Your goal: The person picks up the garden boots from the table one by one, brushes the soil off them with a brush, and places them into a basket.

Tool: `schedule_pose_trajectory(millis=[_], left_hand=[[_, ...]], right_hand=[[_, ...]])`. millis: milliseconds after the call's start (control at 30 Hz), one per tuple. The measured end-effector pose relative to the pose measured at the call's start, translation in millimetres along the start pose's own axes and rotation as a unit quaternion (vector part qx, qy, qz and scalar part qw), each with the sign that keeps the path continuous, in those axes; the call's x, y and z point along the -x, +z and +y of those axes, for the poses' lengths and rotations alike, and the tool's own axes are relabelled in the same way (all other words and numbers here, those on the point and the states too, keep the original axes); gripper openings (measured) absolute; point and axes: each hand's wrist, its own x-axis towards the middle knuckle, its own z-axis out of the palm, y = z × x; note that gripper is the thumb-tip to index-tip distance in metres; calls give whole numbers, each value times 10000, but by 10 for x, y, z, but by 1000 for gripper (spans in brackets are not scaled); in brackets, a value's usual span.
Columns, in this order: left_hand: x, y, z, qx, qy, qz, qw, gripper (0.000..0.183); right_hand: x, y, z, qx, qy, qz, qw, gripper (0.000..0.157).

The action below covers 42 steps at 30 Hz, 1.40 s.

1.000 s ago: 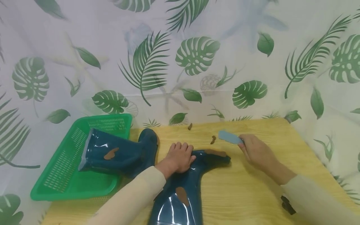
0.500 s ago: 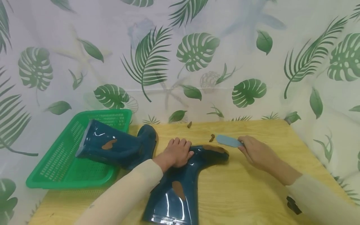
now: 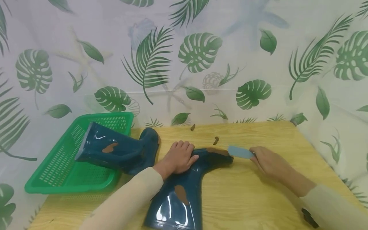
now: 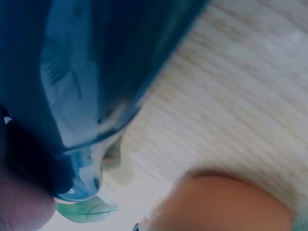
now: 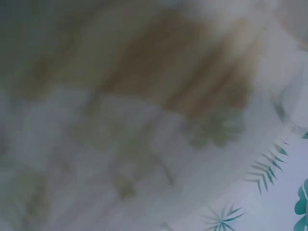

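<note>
A dark blue rain boot (image 3: 188, 185) lies on its side, its toe pointing right. My left hand (image 3: 179, 158) grips it around the heel, fingers over the far edge. In the left wrist view the glossy boot (image 4: 96, 72) fills the upper left. Brown mud-like patches show on its shaft and along its sole edge. My right hand (image 3: 267, 161) holds a flat blue-grey scraper (image 3: 241, 152) by its handle. The blade's tip meets or overlaps the muddy sole edge near the toe; contact cannot be told. The right wrist view is blurred and shows neither hand nor scraper.
A second rain boot (image 3: 115, 148) with a brown patch lies across a green plastic basket (image 3: 69, 191) at left. Small brown clumps (image 3: 216, 140) lie on the wooden table (image 3: 253, 198) behind the boot. A dark object (image 3: 309, 218) lies partly under the right sleeve. Leaf-patterned cloth hangs behind.
The right hand has moved the scraper down from near the brown clumps, then right, to the boot's toe. The left hand has stayed on the boot. The view has shifted slightly.
</note>
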Motion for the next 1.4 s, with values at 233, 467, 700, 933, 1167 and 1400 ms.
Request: schedule_pose_trajectory(millis=[233,467,700,933,1167,1400], left_hand=[[6,11,37,-25,59,142,9999,47],[16,45,-29,-28,-10,112,9999,46],[31,26,-61,-88,12,225,9997,45],[-7,62,-19,-3,34,178,9998,45],[-14,78,6,-112,2,138,9998,46],[-16,52,-1,-200,-38,149,9997,48]], right_hand=[[94,56,26,71,-301,-80,9995,43],[-62,137,-45,50,-402,-145,9991,41],[-167,216,-86,-150,-570,43,9983,47],[-42,137,68,-58,-484,151,9987,51],[56,95,108,132,-663,119,9976,53],[-87,178,25,288,-826,296,9957,53]])
